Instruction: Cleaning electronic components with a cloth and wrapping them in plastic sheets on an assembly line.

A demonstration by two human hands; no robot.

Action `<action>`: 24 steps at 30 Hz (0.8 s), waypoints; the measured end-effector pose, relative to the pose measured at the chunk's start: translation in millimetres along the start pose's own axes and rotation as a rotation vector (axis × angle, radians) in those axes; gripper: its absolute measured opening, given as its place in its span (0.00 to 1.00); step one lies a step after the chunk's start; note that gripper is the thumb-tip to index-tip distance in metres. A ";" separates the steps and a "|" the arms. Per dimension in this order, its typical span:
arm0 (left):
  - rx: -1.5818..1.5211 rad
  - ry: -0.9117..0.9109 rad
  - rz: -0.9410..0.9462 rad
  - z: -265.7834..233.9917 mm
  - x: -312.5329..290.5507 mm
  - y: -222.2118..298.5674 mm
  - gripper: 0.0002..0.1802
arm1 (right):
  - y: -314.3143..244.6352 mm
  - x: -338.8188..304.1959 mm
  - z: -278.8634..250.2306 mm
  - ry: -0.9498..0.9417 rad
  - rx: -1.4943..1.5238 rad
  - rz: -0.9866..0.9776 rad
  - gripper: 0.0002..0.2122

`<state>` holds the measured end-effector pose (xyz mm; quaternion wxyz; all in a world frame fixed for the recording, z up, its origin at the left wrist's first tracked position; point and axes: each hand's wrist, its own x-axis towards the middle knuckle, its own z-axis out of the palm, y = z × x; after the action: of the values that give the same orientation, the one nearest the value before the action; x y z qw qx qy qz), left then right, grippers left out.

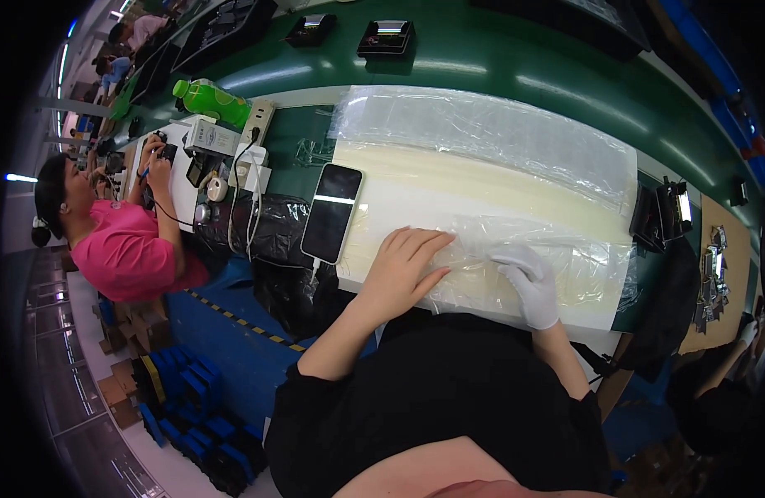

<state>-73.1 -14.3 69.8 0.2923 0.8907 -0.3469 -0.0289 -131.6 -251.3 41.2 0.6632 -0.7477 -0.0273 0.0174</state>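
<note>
A clear plastic sheet (pixel 482 228) lies wrinkled over a pale, cream-coloured board (pixel 382 178) in front of me. My bare left hand (pixel 406 267) rests on it, palm down, fingers stretched out and thumb apart. To its right, my right hand (pixel 530 286) wears a white glove. Its fingers are bent and pressed together at the plastic; whatever they hold is hidden. A smartphone (pixel 331 214) with a dark screen and a cable in its lower end lies left of my left hand. More clear film (pixel 482 124) covers the board's far part.
Left are a green bottle (pixel 212 101), a power strip (pixel 256 123), a white box (pixel 212 137) and black plastic (pixel 275 228). Small black devices (pixel 386 38) stand on the green table (pixel 457 54); others (pixel 660 214) are at right. A co-worker in pink (pixel 129 245) works at left.
</note>
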 end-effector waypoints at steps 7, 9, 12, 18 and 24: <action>-0.327 -0.034 -0.249 -4.2 -3.3 -15.3 0.18 | 25.1 -9.3 2.1 0.409 0.477 0.150 0.07; -0.557 -0.183 -0.513 -26.9 3.7 -10.6 0.16 | 30.8 -7.4 -0.8 0.475 0.657 0.099 0.06; -0.455 -0.181 -0.513 -25.8 4.5 -18.2 0.15 | 24.7 -7.1 0.2 0.463 0.673 0.092 0.05; 0.210 -0.051 -0.048 -22.4 19.3 -37.9 0.14 | 2.7 -7.0 2.1 0.276 0.380 0.176 0.06; -0.247 -0.084 0.012 -60.5 120.0 -77.5 0.22 | -3.1 -13.3 5.4 0.243 0.236 0.286 0.06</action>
<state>79.8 -14.6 96.1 0.3850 0.8440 -0.3578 -0.1069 -145.2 -246.4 43.4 0.7353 -0.6578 0.1615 0.0242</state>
